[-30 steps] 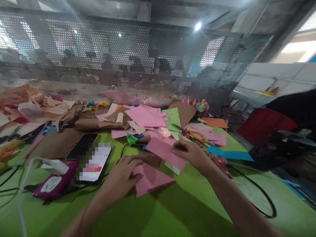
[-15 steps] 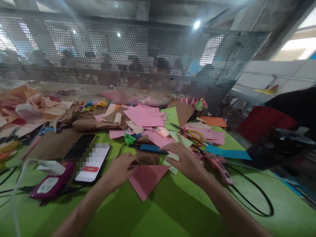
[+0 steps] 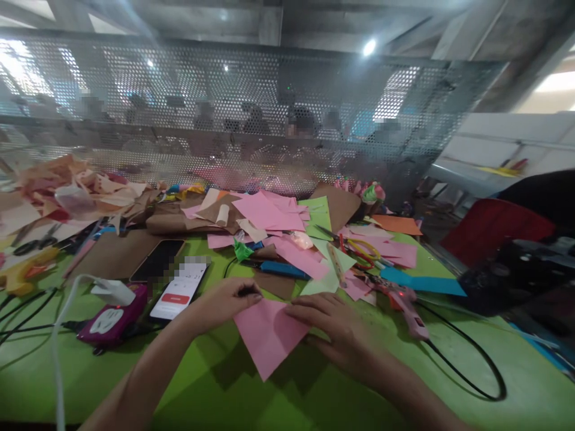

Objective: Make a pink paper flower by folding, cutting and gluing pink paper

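Observation:
A pink sheet of paper [image 3: 272,338] is held with one corner pointing down toward me, its shadow falling on the green table below. My left hand [image 3: 229,305] pinches its upper left corner between thumb and fingers. At the opposite side, my right hand [image 3: 335,328] has its fingers over the right corner and its thumb low behind the edge. Just beyond the sheet lie a blue-handled tool [image 3: 284,269], brown paper [image 3: 275,285] and pale green paper [image 3: 327,281]. A pink glue gun [image 3: 411,314] rests to the right of my right hand.
Two phones [image 3: 182,290] [image 3: 158,261] and a purple power socket [image 3: 114,320] with a white plug sit at left. Paper scraps [image 3: 269,209] pile along the back before a perforated metal screen [image 3: 233,96]. Yellow-and-red scissors [image 3: 359,251] lie back right; a black cable [image 3: 476,365] loops at right.
My right hand held a separate pink piece, then reached empty over the pale green paper. It has now come down to the pink sheet's right corner. The sheet is lifted, its corner toward me.

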Tool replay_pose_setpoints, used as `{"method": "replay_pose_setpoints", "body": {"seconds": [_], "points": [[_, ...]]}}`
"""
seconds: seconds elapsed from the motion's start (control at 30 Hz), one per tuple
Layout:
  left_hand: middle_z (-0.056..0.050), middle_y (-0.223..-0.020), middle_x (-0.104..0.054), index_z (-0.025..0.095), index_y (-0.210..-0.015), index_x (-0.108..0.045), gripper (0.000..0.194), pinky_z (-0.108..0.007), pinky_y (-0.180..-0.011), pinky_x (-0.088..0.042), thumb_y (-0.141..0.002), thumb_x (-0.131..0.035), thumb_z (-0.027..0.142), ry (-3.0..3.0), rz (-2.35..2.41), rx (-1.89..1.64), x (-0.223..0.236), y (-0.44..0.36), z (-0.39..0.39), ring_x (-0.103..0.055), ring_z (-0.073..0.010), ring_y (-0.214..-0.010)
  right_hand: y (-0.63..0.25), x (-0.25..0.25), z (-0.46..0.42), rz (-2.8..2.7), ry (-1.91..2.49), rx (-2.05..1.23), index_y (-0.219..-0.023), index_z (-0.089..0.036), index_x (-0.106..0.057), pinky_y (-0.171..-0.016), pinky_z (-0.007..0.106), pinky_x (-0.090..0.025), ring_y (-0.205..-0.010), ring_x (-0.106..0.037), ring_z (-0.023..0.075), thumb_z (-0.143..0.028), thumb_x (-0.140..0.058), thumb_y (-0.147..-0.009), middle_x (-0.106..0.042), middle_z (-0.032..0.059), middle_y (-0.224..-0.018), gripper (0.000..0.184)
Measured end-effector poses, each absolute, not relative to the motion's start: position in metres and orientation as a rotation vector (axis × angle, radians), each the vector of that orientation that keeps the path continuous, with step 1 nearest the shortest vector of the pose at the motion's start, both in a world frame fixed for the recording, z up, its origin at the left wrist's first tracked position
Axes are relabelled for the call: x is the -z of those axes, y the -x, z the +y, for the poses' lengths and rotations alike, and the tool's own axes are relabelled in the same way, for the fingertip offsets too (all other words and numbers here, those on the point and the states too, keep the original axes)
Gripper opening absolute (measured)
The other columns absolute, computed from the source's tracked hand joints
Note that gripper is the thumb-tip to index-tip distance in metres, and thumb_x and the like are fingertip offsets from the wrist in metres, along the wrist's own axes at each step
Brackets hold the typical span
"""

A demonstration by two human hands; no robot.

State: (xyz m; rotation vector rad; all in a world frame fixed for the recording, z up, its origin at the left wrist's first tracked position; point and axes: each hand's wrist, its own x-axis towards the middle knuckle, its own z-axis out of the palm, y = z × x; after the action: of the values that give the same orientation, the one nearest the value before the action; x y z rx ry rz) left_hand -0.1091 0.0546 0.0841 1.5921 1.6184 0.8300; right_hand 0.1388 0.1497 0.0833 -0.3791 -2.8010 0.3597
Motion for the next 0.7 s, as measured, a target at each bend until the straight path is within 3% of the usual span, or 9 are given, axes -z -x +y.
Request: {"method": "replay_pose_setpoints", "body": {"seconds": [0.17,0.33,0.5,0.6,0.7], "points": [[-0.001,-0.085,-0.069,0.019,-0.086,-0.067,0.021,-0.028,-0.068,-0.046,-0.089,-0.05,0.031,-1.622,1.586,-0.892,-0.08,0.105,0.053,-0.062,-0.019,-0.08,-0.144,-0.081,0.143,-2.665,0.364,-0.452,-0.114,-0.026,-0.066,-0.086,0.036,-0.049,-0.102,-0.063,0.0222,-0.02,-0.05,-0.094,-0.071,0.0065,-0.112,0.026],[-0.005,-0.117,-0.065,0.023,-0.113,-0.061,0.025,-0.039,-0.096,-0.043,-0.089,-0.053,0.024,-1.799,1.872,-1.155,-0.075,0.093,0.046,-0.057,-0.0225,-0.11,-0.149,-0.077,0.134,-2.356,0.72,-0.578,-0.091,-0.022,-0.068,-0.072,0.032,-0.049,-0.084,-0.063,0.0216,-0.022,-0.05,-0.093,-0.069,0.0067,-0.089,0.019],[-0.006,-0.128,-0.057,0.026,-0.127,-0.049,0.034,-0.04,-0.105,-0.036,-0.095,-0.044,0.017,-1.977,2.162,-1.496,-0.078,0.067,0.022,-0.047,-0.0214,-0.123,-0.153,-0.064,0.129,-2.233,1.015,-0.547,-0.075,-0.021,-0.06,-0.057,0.028,-0.042,-0.063,-0.057,0.0192,-0.03,-0.054,-0.089,-0.062,0.0013,-0.069,0.017],[-0.005,-0.137,-0.052,0.027,-0.135,-0.042,0.046,-0.043,-0.111,-0.027,-0.091,-0.05,0.016,-2.34,2.011,-1.259,-0.074,0.052,0.006,-0.04,-0.023,-0.13,-0.152,-0.056,0.126,-2.162,1.086,-0.566,-0.071,-0.022,-0.057,-0.053,0.027,-0.041,-0.058,-0.055,0.0186,-0.03,-0.053,-0.085,-0.059,0.0004,-0.063,0.017],[-0.006,-0.138,-0.052,0.027,-0.139,-0.04,0.057,-0.046,-0.115,-0.02,-0.086,-0.059,0.027,-2.574,1.869,-1.084,-0.066,0.041,-0.002,-0.04,-0.0256,-0.131,-0.151,-0.055,0.12,-2.114,1.06,-0.611,-0.074,-0.022,-0.058,-0.053,0.028,-0.044,-0.058,-0.058,0.0191,-0.027,-0.051,-0.083,-0.063,0.0017,-0.065,0.012]]}}
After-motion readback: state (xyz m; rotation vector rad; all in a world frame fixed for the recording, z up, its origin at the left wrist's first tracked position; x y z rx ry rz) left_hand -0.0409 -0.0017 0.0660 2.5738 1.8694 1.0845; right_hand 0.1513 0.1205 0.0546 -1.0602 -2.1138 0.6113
